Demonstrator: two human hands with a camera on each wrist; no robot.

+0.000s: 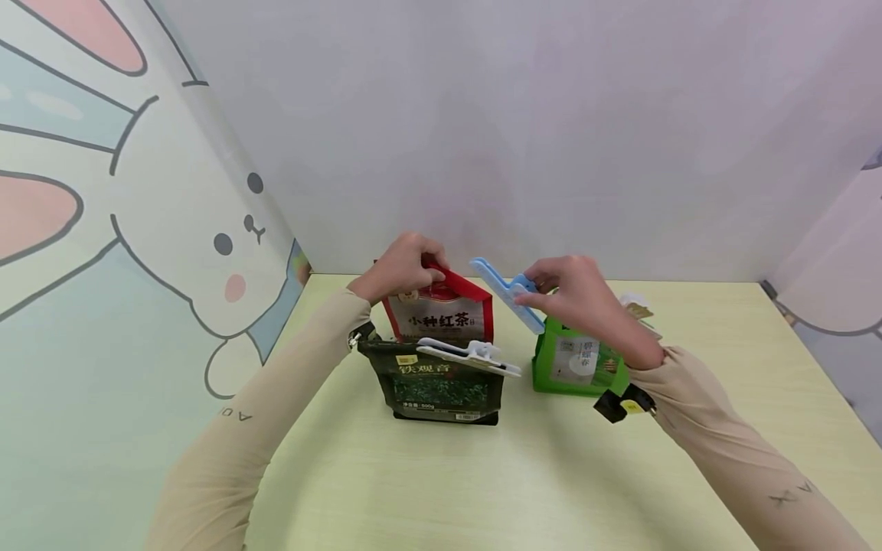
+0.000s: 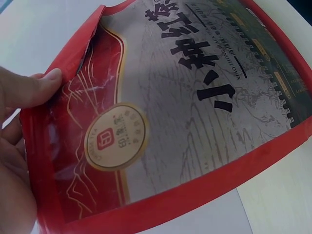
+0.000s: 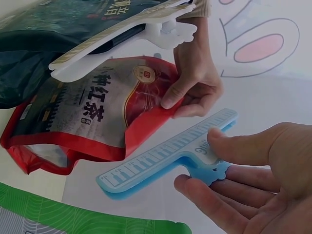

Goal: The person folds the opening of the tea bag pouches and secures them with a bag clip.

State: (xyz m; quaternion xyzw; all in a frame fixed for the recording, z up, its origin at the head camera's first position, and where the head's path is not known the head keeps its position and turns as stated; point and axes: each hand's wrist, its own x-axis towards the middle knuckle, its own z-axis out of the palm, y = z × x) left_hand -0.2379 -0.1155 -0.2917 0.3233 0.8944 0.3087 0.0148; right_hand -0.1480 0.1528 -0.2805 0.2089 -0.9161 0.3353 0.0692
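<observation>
My left hand (image 1: 406,264) pinches the top edge of a red and silver tea bag (image 1: 441,317), whose upper flap is folded over on one side. In the left wrist view the thumb (image 2: 36,87) presses on the red border. My right hand (image 1: 572,287) holds a light blue bag clip (image 1: 506,295) by its handles, just right of the red bag's top. The right wrist view shows the clip (image 3: 165,156) between thumb and fingers, apart from the bag. In front of the red bag stands a dark green tea bag (image 1: 441,390) with a white clip (image 1: 468,356) across its top.
A green tea bag (image 1: 572,363) stands on the right, below my right forearm, with a pale clip (image 1: 637,306) partly hidden behind the wrist. The pale wooden table (image 1: 551,474) ends at a plain wall (image 1: 517,153). A rabbit mural (image 1: 193,199) covers the left wall.
</observation>
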